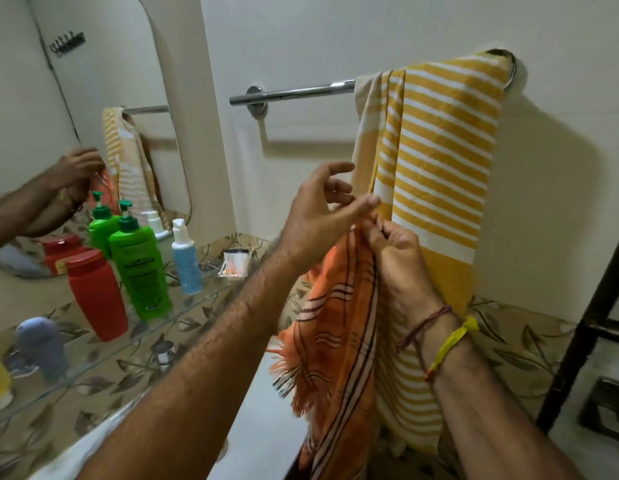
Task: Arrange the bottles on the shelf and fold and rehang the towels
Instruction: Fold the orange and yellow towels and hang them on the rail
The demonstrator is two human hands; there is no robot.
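We pinched the orange towel's (339,327) top edge in our right hand (393,249), left hand (322,209) loose-fingered beside it, readying it for the bar (290,92) where the yellow towel (436,174) hung.

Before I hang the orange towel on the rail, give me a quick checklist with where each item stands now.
1. Orange towel in hand: ok, the right hand pinches its top edge.
2. Left hand gripping too: not ok, its fingers are spread, the thumb only at the edge.
3. Free space on the rail: ok, its left stretch is bare.
4. Yellow striped towel hung: ok, draped over the rail's right end.
5. Orange towel folded: cannot tell, it hangs bunched.
6. Bottles upright on the glass shelf: ok for the red bottle and green bottle.
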